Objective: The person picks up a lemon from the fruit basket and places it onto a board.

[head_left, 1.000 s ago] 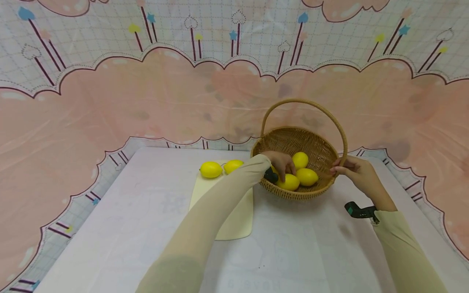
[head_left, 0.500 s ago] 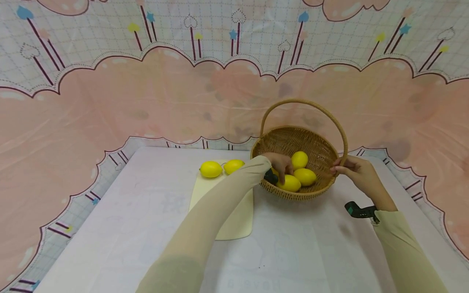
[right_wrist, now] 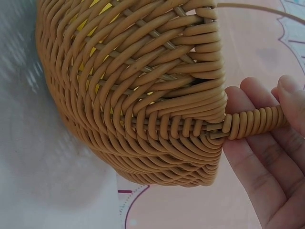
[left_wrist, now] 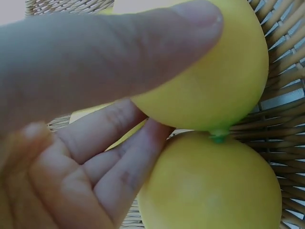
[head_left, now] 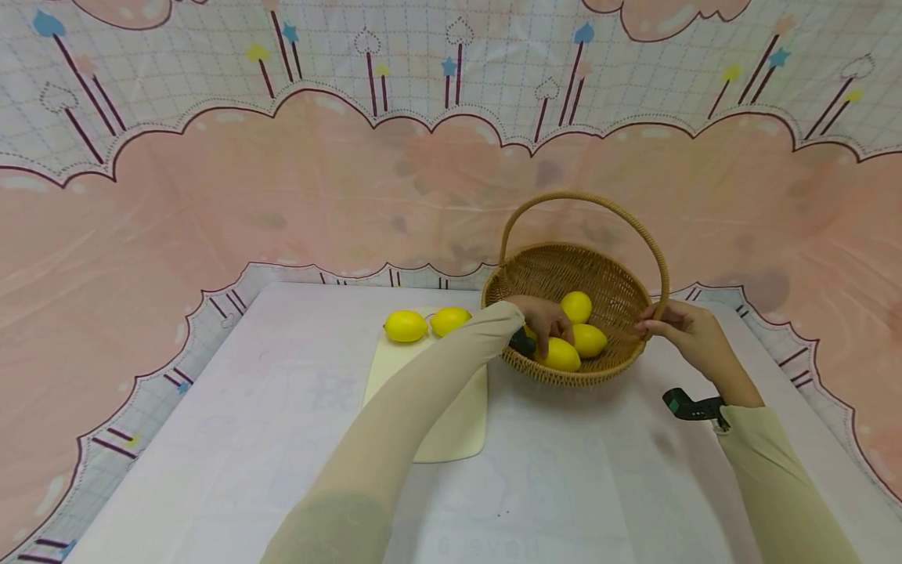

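Note:
A brown wicker basket (head_left: 557, 270) with an arched handle (head_left: 585, 197) tilts toward me at the right of the table. Inside it my left hand (head_left: 541, 319) has its thumb and fingers about a yellow lemon (left_wrist: 233, 71), the thumb across its top in the left wrist view. Right beside that one lies another lemon (left_wrist: 214, 186). Two more lemons, a front one (head_left: 589, 341) and a back one (head_left: 576, 307), show in the head view. My right hand (head_left: 685, 329) grips the foot of the handle, its fingers round the wrapped cane (right_wrist: 257, 121) in the right wrist view.
Left of the basket lies a cream cutting board (head_left: 451, 427), partly covered by my left forearm. Two lemons, a left one (head_left: 405, 326) and a right one (head_left: 448, 319), sit at its far end. A patterned pink cloth (head_left: 317, 196) hangs behind the white table (head_left: 268, 407).
The lemon at my left fingertips has shifted slightly right and toward me. The lemon next to it has moved slightly left. My right hand and the basket have stayed in place.

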Available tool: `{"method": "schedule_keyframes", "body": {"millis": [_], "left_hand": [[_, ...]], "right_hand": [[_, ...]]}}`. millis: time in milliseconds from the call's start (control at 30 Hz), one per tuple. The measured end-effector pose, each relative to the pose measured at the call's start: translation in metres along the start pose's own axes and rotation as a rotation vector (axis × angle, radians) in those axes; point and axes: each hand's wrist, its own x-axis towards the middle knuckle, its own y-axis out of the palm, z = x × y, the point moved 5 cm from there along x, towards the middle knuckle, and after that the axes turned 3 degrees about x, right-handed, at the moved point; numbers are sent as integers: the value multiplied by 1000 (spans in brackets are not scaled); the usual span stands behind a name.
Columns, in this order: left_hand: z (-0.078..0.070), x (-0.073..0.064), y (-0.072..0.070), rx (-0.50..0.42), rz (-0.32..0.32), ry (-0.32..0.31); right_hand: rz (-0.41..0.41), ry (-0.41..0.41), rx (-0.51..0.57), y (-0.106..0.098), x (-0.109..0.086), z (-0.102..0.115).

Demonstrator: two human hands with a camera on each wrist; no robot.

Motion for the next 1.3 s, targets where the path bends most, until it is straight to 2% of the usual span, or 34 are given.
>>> {"method": "schedule_keyframes", "body": {"millis": [267,633,1000,1233,1300], "left_hand": [[-1,-1,3,-13,9,-38],[-3,2,3,15,-17,-30],[-10,2,4,-8,-32,49],[-11,6,3,63,-71,109],[-12,7,3,56,-74,118]], "right_hand": [[-4,-8,-15,0,0,2],[-9,-9,-16,-1,0,1],[-10,-5,-20,0,0,3],[2,-5,-25,0,0,4],[2,-1,-28,0,0,4]]}}
